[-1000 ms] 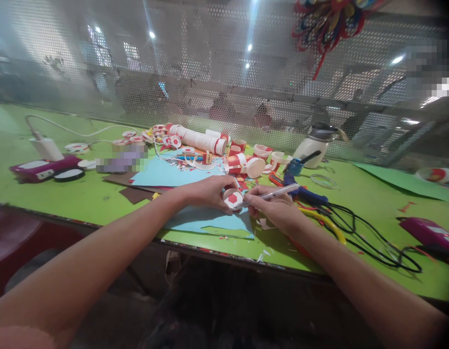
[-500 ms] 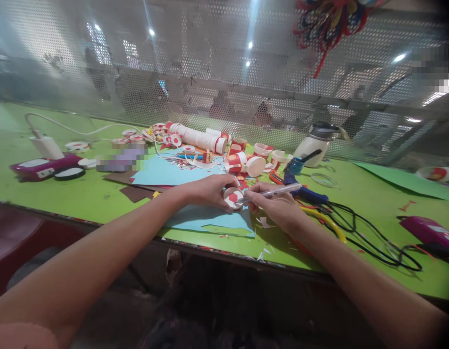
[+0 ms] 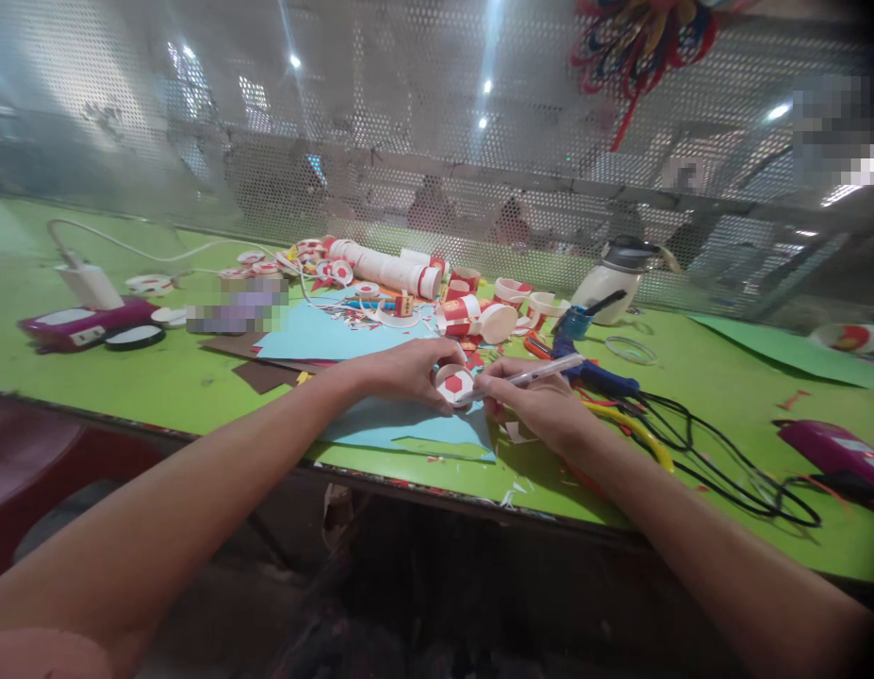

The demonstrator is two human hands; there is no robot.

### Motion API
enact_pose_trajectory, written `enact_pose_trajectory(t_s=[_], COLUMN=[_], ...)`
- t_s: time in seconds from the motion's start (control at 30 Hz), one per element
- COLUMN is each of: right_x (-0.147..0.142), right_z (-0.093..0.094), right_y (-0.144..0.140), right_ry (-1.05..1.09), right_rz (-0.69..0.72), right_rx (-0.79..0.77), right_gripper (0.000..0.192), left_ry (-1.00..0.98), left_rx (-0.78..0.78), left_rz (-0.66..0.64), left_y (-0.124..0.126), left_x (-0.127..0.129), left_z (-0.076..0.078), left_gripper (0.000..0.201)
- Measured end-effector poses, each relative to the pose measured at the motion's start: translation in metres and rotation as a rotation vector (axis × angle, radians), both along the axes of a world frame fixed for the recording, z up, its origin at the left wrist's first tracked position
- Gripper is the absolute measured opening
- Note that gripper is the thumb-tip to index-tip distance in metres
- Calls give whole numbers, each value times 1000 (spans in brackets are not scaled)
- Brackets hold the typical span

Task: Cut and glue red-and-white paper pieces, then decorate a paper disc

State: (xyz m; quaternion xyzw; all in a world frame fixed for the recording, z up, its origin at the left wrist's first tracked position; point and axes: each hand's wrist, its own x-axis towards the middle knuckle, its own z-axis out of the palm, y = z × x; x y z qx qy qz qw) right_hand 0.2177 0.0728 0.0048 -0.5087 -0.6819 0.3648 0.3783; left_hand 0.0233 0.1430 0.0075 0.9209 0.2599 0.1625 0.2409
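Two hands on job | left hand [image 3: 408, 370] fingers clamped on small white-and-red paper cup [image 3: 454, 385], over blue paper sheet [image 3: 401, 424] near table [image 3: 160, 377] front edge | right hand [image 3: 539, 405] fingers pinched on white pen [image 3: 532, 375], tip at cup | judgement: brace cup firmly, rotate cup not pen, light pressure.

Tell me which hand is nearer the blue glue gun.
Right. The right hand, holding a pen, sits just beside the blue glue gun; the left hand lies farther away, holding the paper disc.

Paper cup [image 3: 454, 385] between left hand [image 3: 408, 371] and right hand [image 3: 539, 404], on paper sheet [image 3: 408, 424], jug [image 3: 616, 273] behind
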Motion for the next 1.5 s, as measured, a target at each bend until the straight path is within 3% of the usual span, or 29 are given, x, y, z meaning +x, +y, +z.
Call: enact_pose_trajectory(t_s=[0.87, 1.1, 1.5], right_x=[2, -2, -1], right_z=[-2, 2, 1], right_y=[-1, -1, -1], right_ry=[-1, 15, 4], right_rz=[5, -50, -3], right_rx=[1, 9, 2], right_gripper=[21, 25, 24], left_ry=[-9, -5, 0], left_rx=[11, -15, 26], left_rz=[-20, 4, -11], left_y=[0, -1, 0], left_x=[0, 0, -1], left_z=[0, 0, 0], left_gripper=[46, 48, 44])
